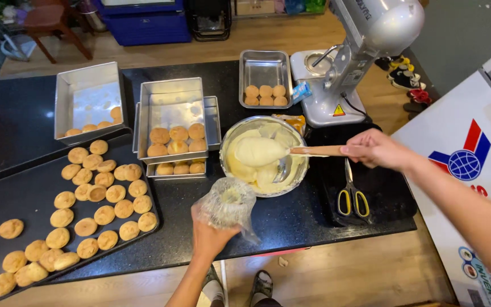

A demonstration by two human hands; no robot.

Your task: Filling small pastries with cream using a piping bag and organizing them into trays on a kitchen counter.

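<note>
My left hand (208,236) grips a clear plastic piping bag (229,203), held upright with its mouth open and some cream inside, just in front of a steel mixing bowl (231,133) of pale cream. My right hand (375,149) holds the wooden handle of a spatula (313,150) whose blade carries a big lump of cream (258,150) above the bowl. A metal spoon (282,167) rests in the bowl.
A black tray (29,193) of several round puffs lies at the left. Steel pans (171,99) with puffs stand behind, another pan (265,68) by a grey stand mixer (365,45). Yellow-handled scissors (352,196) lie right of the bowl. A white chest freezer (467,159) stands at right.
</note>
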